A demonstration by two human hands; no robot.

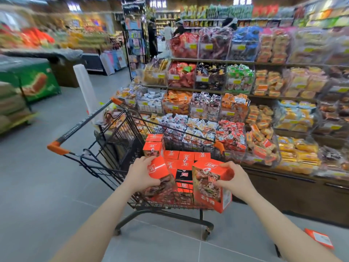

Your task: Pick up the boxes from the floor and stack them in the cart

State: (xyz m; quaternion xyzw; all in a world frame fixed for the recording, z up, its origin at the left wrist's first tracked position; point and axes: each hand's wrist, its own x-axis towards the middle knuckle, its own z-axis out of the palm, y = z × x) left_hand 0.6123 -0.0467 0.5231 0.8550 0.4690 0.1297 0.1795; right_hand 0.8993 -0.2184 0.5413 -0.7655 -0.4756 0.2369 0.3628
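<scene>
A black wire shopping cart [113, 146] with orange handle ends stands in front of me, its basket holding several orange-red snack boxes [177, 157] laid in rows, with two more stacked at the back left. My left hand [140, 176] grips one orange-red box [161, 178] over the cart's near end. My right hand [234, 179] grips another orange-red box [209, 188], upright and just outside the cart's near right corner. One more orange box [320, 239] lies flat on the grey floor at the lower right.
Tiered shelves [245, 103] full of bagged snacks run along the right, close behind the cart. A green freezer chest [32, 82] and stacked goods stand at the left. Several people stand far back in the aisle. Grey tiled floor lies open to the left.
</scene>
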